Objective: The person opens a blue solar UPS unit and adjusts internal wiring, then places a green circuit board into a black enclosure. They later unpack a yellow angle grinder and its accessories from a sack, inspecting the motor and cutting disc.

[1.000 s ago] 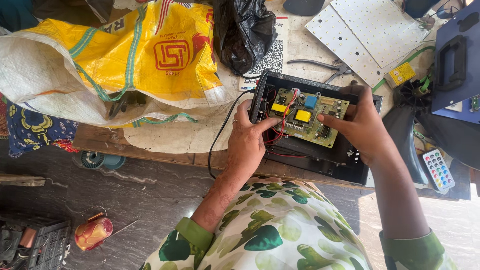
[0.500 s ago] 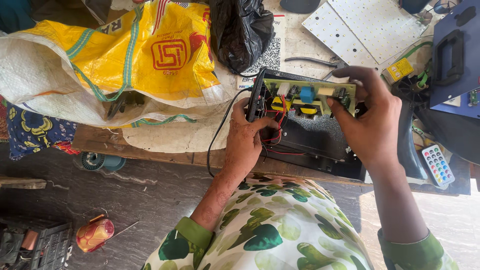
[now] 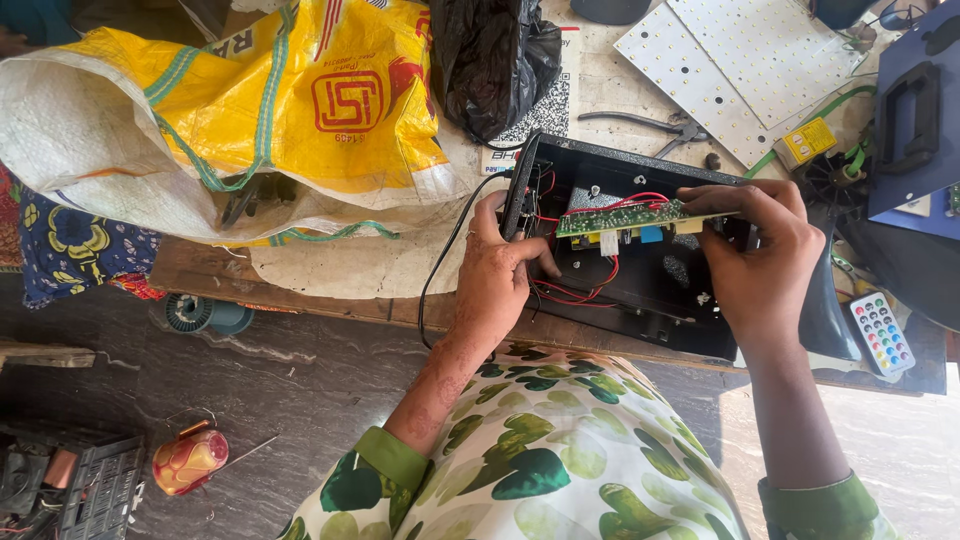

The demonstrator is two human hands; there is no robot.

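The right hand (image 3: 765, 265) is closed on the right end of a green circuit board (image 3: 640, 216), fingers curled over its top edge, thumb below. The board is lifted on edge, tilted up out of a black metal enclosure (image 3: 640, 290), component side facing 6 o'clock. Red wires (image 3: 590, 290) run from the board down into the enclosure floor.

The left hand (image 3: 500, 270) is closed on the enclosure's left wall at 9 o'clock from the board, thumb extended inward along the floor of the case. A black cable (image 3: 435, 275) leaves that wall and drops over the worktop (image 3: 330, 290) edge toward 7 o'clock.

At 10 o'clock from the enclosure lies a yellow and white woven sack (image 3: 250, 110), with a black plastic bag (image 3: 490, 55) at 12 o'clock. At 1 o'clock lie pliers (image 3: 650, 125) and white LED panels (image 3: 740, 60). At 4 o'clock, just beside the right wrist, lies a small white remote control (image 3: 880, 333). A blue case with a black handle (image 3: 915, 120) sits at 2 o'clock.
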